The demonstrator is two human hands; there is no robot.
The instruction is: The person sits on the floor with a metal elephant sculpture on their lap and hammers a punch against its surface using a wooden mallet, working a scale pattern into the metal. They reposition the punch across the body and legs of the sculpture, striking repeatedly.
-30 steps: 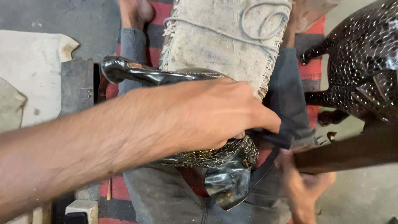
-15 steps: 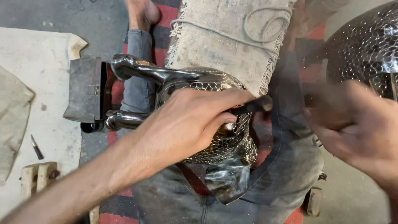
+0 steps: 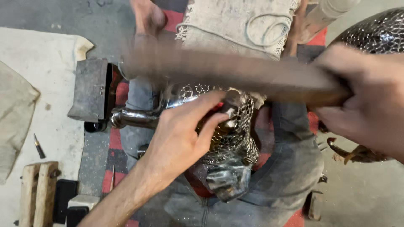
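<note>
A shiny metal figure [image 3: 235, 138] with a hammered scale pattern lies across my lap, on my jeans. My left hand [image 3: 185, 134] grips its upper side with the fingers spread over the patterned surface. A smooth tubular part [image 3: 134, 118] of the figure sticks out to the left. My right hand [image 3: 362, 101] is closed around a long brown wooden handle [image 3: 235, 73]. The handle is blurred and stretches left above the figure. Its far end is lost in the blur.
A dark iron block [image 3: 90, 90] stands left of my knee. A burlap cloth [image 3: 240, 23] drapes over my legs ahead. A second large patterned metal piece [image 3: 374, 29] is at the right. Wooden blocks [image 3: 38, 193], a small chisel [image 3: 38, 146] and a white floor cloth [image 3: 38, 63] lie left.
My right hand has come in from the right with the wooden handle, which now sweeps across above the figure. My left hand has slid lower on the figure.
</note>
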